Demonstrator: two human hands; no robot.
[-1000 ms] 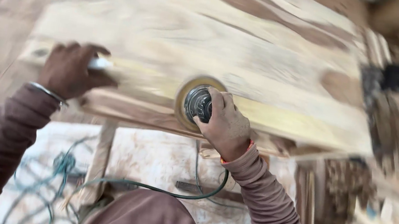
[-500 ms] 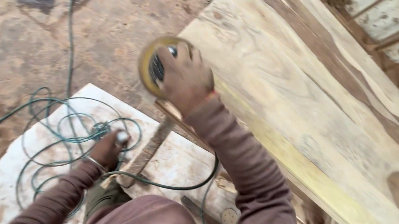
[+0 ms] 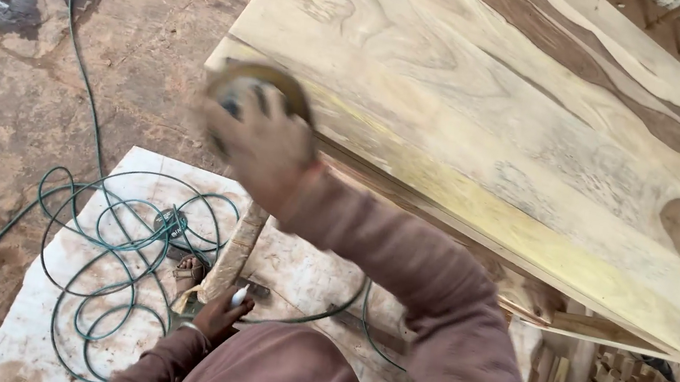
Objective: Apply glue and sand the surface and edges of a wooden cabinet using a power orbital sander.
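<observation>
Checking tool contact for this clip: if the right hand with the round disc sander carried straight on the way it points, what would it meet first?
The right hand holds the round disc sander at the near corner of the large pale wooden panel. Straight on, it would probably meet that panel's edge first; blur leaves depth unclear.

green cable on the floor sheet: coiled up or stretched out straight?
Loosely coiled: the green cable lies in overlapping loops on the pale sheet, beside the left hand.

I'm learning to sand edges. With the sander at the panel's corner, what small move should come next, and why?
Probably draw the sander back along the near edge of the panel. The right hand holds its disc at the left corner, where it overhangs the wood, while the long yellowish edge runs off to the right. The left hand is down low holding a small white thing, so nothing steadies the panel.
</observation>
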